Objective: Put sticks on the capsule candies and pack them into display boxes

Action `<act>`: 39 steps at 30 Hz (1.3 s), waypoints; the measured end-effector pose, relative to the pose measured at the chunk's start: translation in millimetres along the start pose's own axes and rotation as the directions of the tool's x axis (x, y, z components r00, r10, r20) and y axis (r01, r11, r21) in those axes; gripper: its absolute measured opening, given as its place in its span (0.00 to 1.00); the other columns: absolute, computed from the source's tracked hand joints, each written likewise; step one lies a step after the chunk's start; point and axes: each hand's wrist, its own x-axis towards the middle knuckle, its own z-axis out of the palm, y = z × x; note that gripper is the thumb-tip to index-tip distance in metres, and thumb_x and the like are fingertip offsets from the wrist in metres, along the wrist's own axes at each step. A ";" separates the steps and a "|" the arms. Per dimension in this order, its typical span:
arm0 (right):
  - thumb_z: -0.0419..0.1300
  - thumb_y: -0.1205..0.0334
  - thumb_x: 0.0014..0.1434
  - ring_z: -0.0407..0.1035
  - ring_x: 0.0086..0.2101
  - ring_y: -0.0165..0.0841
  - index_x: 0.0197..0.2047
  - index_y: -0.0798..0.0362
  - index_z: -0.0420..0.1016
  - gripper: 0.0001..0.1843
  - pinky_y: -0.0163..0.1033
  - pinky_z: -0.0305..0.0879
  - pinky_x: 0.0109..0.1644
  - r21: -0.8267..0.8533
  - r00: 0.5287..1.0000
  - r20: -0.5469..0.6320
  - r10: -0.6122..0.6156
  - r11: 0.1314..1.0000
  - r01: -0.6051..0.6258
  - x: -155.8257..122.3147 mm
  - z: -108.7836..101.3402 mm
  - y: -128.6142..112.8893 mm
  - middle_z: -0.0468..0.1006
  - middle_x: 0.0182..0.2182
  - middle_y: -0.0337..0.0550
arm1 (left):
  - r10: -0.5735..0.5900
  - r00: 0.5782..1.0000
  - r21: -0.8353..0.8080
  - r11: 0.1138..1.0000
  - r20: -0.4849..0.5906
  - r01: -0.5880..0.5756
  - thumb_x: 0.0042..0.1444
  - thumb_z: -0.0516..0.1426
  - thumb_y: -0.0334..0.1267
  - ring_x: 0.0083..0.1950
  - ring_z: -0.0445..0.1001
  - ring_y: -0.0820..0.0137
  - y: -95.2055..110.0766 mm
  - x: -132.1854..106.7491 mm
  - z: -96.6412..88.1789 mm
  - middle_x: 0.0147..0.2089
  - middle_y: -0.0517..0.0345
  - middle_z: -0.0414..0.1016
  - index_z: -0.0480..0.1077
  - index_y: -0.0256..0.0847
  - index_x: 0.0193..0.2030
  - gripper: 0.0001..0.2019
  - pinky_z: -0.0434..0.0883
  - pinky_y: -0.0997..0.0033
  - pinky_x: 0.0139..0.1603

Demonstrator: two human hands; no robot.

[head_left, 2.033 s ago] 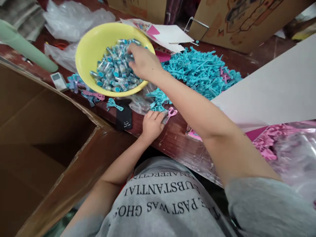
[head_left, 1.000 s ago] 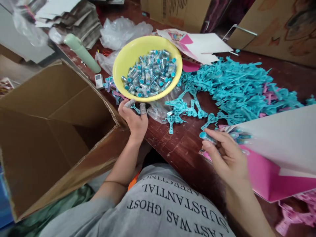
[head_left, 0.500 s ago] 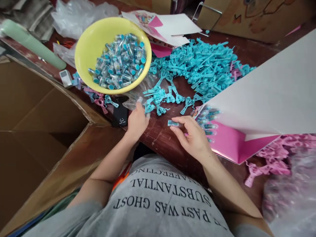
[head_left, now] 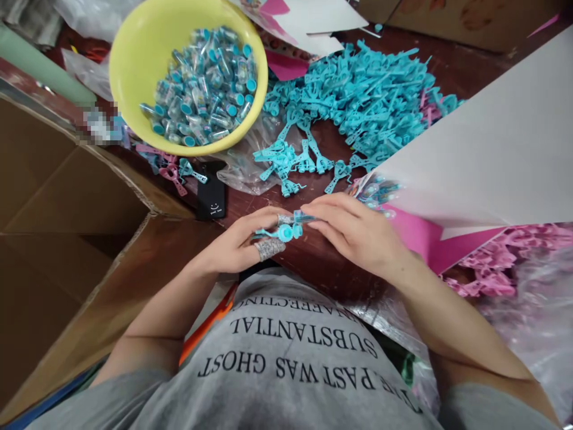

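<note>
My left hand [head_left: 242,240], with silvery tape round its thumb and a finger, is closed on a turquoise plastic piece [head_left: 285,233] with round ends. My right hand [head_left: 358,234] pinches a small clear tube with a blue cap [head_left: 301,216] between thumb and fingers. The tube meets or nearly touches the turquoise piece and the left fingertips; exact contact is hidden. Just beyond my hands lie several loose turquoise pieces [head_left: 286,158] of the same kind, with a large heap [head_left: 371,98] of them behind.
A yellow bowl [head_left: 129,65] of small blue-capped tubes stands back left. A black phone-like object [head_left: 211,194] lies at the table edge. At right are a white and pink box [head_left: 470,149], pink pieces [head_left: 492,266] and a clear plastic bag [head_left: 532,334]. An open cardboard box [head_left: 54,197] borders the left.
My left hand has come back from the loose turquoise pieces with one held in its fingers. My right hand has brought the tube left to it. The view has shifted slightly.
</note>
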 end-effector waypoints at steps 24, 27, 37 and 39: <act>0.56 0.53 0.77 0.83 0.37 0.32 0.54 0.52 0.80 0.15 0.38 0.78 0.44 0.183 0.950 0.304 0.075 0.974 -0.136 51.7 17.0 -12.9 0.86 0.40 0.43 | 0.442 0.881 0.671 0.706 -0.171 -0.225 0.75 0.53 0.35 0.41 0.83 0.71 -44.7 -16.0 -14.8 0.46 0.52 0.85 0.81 0.41 0.49 0.13 0.76 0.75 0.39; 0.54 0.48 0.77 0.79 0.26 0.29 0.45 0.52 0.81 0.19 0.36 0.71 0.35 0.226 0.819 0.496 0.290 0.867 -0.444 68.0 20.2 -13.0 0.84 0.29 0.37 | 0.481 0.854 0.800 0.583 -0.199 -0.141 0.75 0.51 0.33 0.37 0.81 0.70 -53.3 -20.7 -16.3 0.45 0.51 0.85 0.81 0.39 0.49 0.15 0.76 0.72 0.37; 0.55 0.56 0.74 0.74 0.57 0.50 0.63 0.52 0.77 0.20 0.48 0.71 0.52 -0.361 0.976 0.176 0.126 0.931 -0.055 229.3 74.1 4.8 0.81 0.60 0.54 | -0.040 0.846 0.006 0.999 -0.532 0.050 0.65 0.66 0.47 0.47 0.81 0.64 -87.4 -18.1 -29.1 0.48 0.51 0.84 0.80 0.39 0.52 0.15 0.76 0.64 0.55; 0.52 0.64 0.73 0.72 0.58 0.52 0.61 0.54 0.77 0.19 0.50 0.71 0.53 -0.429 0.960 0.218 0.174 0.901 -0.065 260.5 96.7 8.4 0.82 0.56 0.56 | -0.160 0.831 -0.177 0.981 -0.532 0.076 0.62 0.68 0.51 0.47 0.81 0.63 -96.9 -14.7 -24.7 0.48 0.51 0.85 0.80 0.39 0.50 0.19 0.76 0.61 0.56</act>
